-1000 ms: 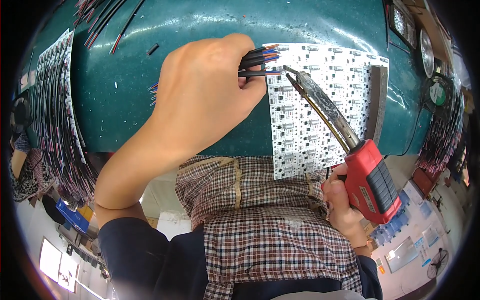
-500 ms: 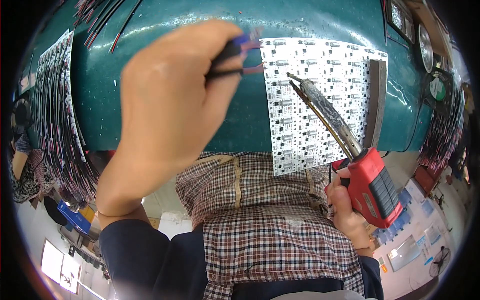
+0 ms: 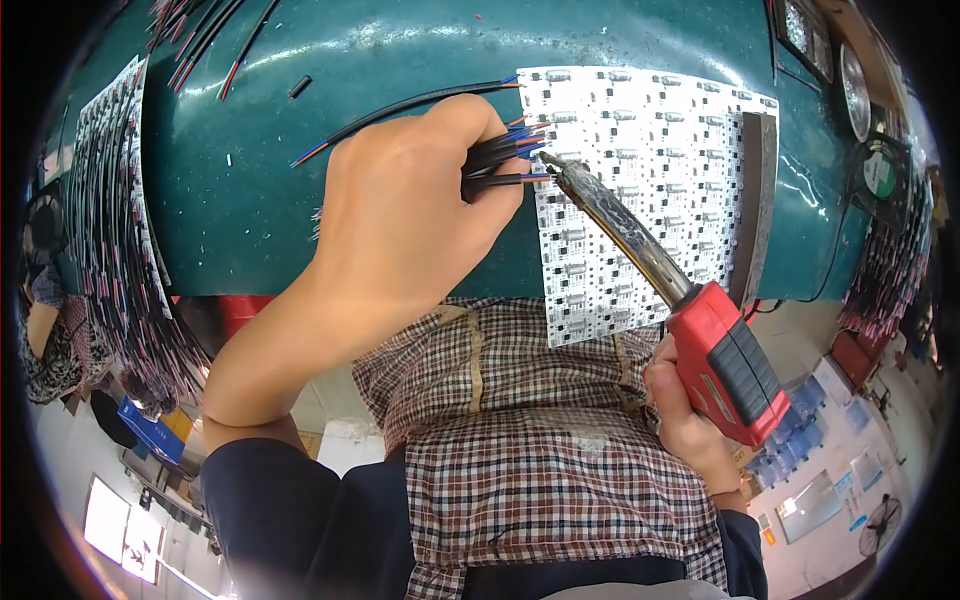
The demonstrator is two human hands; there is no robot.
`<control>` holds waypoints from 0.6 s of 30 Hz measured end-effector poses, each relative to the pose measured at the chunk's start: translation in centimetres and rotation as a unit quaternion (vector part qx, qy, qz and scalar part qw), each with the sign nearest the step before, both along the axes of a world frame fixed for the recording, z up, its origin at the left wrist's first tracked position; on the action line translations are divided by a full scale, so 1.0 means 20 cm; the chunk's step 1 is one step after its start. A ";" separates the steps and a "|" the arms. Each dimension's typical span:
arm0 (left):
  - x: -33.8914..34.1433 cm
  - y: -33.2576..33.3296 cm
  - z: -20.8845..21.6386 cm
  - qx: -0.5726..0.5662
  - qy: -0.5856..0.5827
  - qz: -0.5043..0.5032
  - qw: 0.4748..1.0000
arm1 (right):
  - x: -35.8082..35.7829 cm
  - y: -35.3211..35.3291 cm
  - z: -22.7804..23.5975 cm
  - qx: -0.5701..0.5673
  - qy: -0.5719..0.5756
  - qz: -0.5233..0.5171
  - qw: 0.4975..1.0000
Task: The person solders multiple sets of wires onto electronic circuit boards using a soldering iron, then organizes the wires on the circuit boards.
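Note:
My left hand [image 3: 400, 205] is closed around a small bunch of black-sheathed cables [image 3: 490, 160], their stripped blue and red ends reaching over the left edge of a white circuit board [image 3: 650, 220]. In my right hand [image 3: 685, 405] is a red and black soldering iron [image 3: 725, 360]. Its dark tip meets the board's left edge, right by the wire ends; whether it touches a wire is hard to tell. Another black cable [image 3: 410, 107] runs from the board's upper left corner to the left, behind my left hand. Rows of small components cover the board.
A dark bar [image 3: 755, 210] lies along the board's right side. Far left stands a stack of wired boards [image 3: 110, 180] with dangling cables. More loose cables [image 3: 210, 45] lie at the upper left, near a short black piece [image 3: 300, 86]. A fan [image 3: 880, 175] is at the right.
My left hand has moved right and down, bringing the cable ends over the board's edge. The soldering iron has shifted left toward them. A cable now shows at the board's upper corner.

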State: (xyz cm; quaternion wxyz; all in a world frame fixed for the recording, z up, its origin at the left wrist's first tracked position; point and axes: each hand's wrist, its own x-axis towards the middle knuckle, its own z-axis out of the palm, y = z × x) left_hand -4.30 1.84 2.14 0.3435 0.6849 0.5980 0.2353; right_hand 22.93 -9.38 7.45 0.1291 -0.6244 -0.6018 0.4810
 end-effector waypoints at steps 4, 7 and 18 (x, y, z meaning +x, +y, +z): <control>0.00 0.00 -0.01 0.012 0.005 0.002 1.000 | -0.03 0.02 0.02 -0.035 -0.014 -0.020 0.999; 0.01 0.00 -0.01 0.019 0.015 0.000 1.000 | -0.02 0.03 0.01 -0.025 0.010 -0.010 1.000; 0.01 0.00 -0.02 0.022 0.008 0.006 1.000 | 0.00 0.00 0.02 -0.001 -0.017 0.017 1.000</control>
